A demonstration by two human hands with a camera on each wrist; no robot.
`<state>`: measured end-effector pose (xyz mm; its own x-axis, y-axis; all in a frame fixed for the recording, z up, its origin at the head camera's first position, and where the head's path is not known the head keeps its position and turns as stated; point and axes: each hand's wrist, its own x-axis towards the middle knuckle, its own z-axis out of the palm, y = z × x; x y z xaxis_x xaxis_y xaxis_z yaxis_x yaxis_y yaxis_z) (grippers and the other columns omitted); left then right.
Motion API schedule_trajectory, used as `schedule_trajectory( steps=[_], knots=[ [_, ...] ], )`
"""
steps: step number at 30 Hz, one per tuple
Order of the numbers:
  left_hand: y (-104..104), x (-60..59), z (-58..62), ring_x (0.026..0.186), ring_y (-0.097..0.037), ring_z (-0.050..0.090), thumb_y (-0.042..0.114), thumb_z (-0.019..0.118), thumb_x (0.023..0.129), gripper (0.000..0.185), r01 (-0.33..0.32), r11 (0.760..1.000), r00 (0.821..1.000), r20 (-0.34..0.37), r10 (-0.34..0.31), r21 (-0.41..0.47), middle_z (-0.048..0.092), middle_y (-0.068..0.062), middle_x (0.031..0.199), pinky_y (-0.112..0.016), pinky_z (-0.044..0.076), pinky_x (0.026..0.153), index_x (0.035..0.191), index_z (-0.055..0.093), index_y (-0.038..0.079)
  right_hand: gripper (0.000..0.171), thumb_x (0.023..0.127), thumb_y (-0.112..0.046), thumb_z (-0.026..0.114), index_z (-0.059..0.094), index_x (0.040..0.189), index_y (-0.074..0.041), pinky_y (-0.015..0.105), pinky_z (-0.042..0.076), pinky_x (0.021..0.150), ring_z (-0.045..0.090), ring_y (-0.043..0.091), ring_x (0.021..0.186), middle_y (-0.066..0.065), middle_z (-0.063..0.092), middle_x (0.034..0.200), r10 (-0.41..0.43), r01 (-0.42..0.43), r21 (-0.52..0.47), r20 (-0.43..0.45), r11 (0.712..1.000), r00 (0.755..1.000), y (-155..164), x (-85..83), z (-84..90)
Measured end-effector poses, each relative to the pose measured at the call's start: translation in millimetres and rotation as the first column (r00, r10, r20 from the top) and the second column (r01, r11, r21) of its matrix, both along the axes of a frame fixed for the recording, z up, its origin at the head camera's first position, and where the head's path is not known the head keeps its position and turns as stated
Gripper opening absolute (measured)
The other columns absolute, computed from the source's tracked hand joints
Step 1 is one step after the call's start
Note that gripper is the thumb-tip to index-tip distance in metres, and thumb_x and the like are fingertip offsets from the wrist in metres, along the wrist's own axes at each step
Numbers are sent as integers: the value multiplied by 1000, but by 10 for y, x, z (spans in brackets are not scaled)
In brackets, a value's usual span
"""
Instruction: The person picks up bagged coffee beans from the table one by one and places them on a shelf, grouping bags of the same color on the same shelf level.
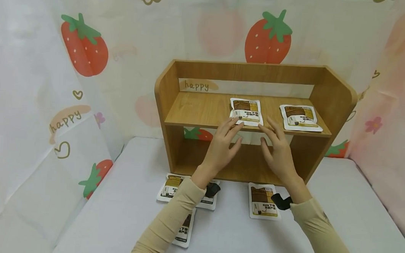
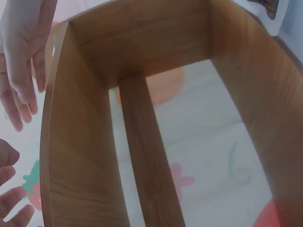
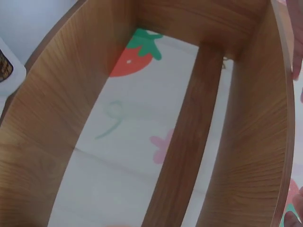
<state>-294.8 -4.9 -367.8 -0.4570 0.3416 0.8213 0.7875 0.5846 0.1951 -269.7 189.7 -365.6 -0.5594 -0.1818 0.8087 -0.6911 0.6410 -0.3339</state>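
Note:
A flat white-edged food pouch (image 1: 246, 111) with brown and yellow print lies at the front of the upper shelf of a wooden rack (image 1: 203, 107). My left hand (image 1: 221, 144) has its extended fingertips at the pouch's lower left corner. Fingers of my right hand (image 1: 279, 151) reach to its lower right corner, loosely extended with the thumb apart. A second pouch (image 1: 300, 118) lies to the right on that same shelf. The left wrist view catches fingers (image 2: 21, 90) along its left edge, beside the rack's shelf board.
On the white table (image 1: 231, 239) before the rack lie more pouches: one (image 1: 266, 202) under the right wrist, others (image 1: 170, 186) around the left forearm, partly hidden by it. The rack's lower compartment (image 1: 242, 163) opens toward me. A strawberry-print cloth (image 1: 207, 31) hangs behind.

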Motion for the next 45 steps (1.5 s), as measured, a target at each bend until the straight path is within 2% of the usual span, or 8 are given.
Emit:
schedule_trajectory(
  steps=[7,12,19,23,29,32,37,45],
  knots=[
    [27,121,-179,133,-29,34,14,62,88,40,-8,1000,999,-31,8,-7,48,-11,136,-46,25,111,127,55,8,42,84,10,57,57,123,-4,51,40,97,40,34,128,18,43,139,14,-15,-66,-15,998,1000,19,123,-112],
    [58,204,-284,136,-26,31,14,61,88,38,5,1000,1000,-16,-5,2,48,-10,136,-50,23,111,125,57,8,45,82,10,59,58,123,-6,55,40,94,43,34,124,17,48,135,-6,5,-102,-9,995,1000,55,182,-194],
    [99,303,-454,135,-25,32,17,59,90,39,29,999,995,100,-30,19,48,-10,136,-43,20,113,128,55,8,42,86,5,57,57,126,-7,35,39,101,44,33,124,14,49,133,-22,29,-151,47,988,999,166,266,-321],
    [122,363,-547,134,-25,34,19,59,91,42,43,998,977,208,-51,43,46,-9,138,-44,23,112,131,51,9,42,87,3,57,55,128,-8,25,37,101,45,32,123,16,49,132,-24,38,-154,92,987,995,239,305,-428],
    [154,428,-696,132,-26,36,23,59,91,44,41,998,932,358,-54,43,45,-7,139,-43,32,108,133,50,11,44,89,-2,58,51,132,-7,53,38,98,42,36,124,18,46,134,-28,54,-124,202,991,979,326,369,-589],
    [163,455,-754,132,-25,36,24,60,91,45,33,997,897,438,-57,63,45,-6,139,-42,36,105,133,50,11,45,89,-5,58,48,133,-5,61,34,95,38,40,125,21,43,135,-35,65,-103,272,993,962,360,403,-661],
    [167,500,-824,130,-27,37,27,58,92,46,30,993,816,571,-88,110,44,-8,140,-44,37,104,135,49,13,44,91,-8,57,47,134,-4,65,31,95,36,44,125,23,41,136,-52,87,-79,364,993,930,419,436,-781],
    [188,533,-966,130,-30,37,31,55,93,49,49,993,718,688,-107,103,42,-11,141,-48,34,104,138,45,14,45,90,-8,59,47,133,-2,65,33,92,38,46,122,26,42,133,-54,79,-41,426,996,903,492,469,-963]
  ],
)
